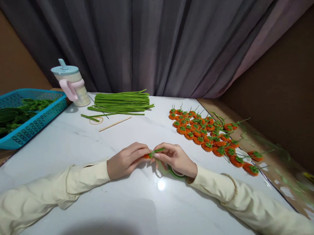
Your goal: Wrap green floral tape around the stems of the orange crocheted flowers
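Above the middle of the table, my left hand (130,159) is closed, its fingertips pinching a small orange persimmon-shaped craft piece (147,156), mostly hidden by the fingers. My right hand (177,159) meets it from the other side. Its thumb and forefinger are closed on a green strip (159,150) that joins the top of the orange piece; whether this is tape or a fuzzy stem is too small to tell. Below the right hand lies a roll of green tape (176,173), partly covered by it.
Many finished orange craft pieces (207,146) with green tops and wire stems lie on the right. Green pipe cleaners (121,102) are bundled at the back, near a wooden stick (115,124) and rubber bands (96,120). A lidded cup (71,83) and blue basket (37,121) of leaves stand left.
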The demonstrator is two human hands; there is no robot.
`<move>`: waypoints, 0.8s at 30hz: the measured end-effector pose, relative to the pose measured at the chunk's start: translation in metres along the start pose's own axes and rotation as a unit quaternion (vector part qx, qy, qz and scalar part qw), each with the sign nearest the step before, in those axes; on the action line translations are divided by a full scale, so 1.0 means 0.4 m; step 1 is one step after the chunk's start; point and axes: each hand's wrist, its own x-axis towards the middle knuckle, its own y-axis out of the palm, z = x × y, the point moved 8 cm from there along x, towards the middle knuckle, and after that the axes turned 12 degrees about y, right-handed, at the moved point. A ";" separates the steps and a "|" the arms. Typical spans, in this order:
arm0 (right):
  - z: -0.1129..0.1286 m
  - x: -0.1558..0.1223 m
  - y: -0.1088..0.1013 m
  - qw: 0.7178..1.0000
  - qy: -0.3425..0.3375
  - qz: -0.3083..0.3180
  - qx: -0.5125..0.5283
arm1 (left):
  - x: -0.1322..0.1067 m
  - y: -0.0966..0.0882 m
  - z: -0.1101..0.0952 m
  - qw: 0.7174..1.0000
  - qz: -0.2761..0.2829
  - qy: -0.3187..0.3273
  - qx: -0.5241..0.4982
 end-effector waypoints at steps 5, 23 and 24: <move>-0.001 -0.002 -0.001 1.000 0.002 -0.002 -0.013 | 0.001 0.004 -0.001 1.000 0.016 0.007 0.004; 0.007 -0.003 0.000 0.999 -0.004 -0.009 -0.045 | -0.002 0.007 0.005 1.000 0.016 -0.003 -0.004; 0.006 -0.002 0.000 0.999 -0.004 -0.008 -0.044 | -0.002 0.007 0.009 1.000 0.012 -0.014 -0.017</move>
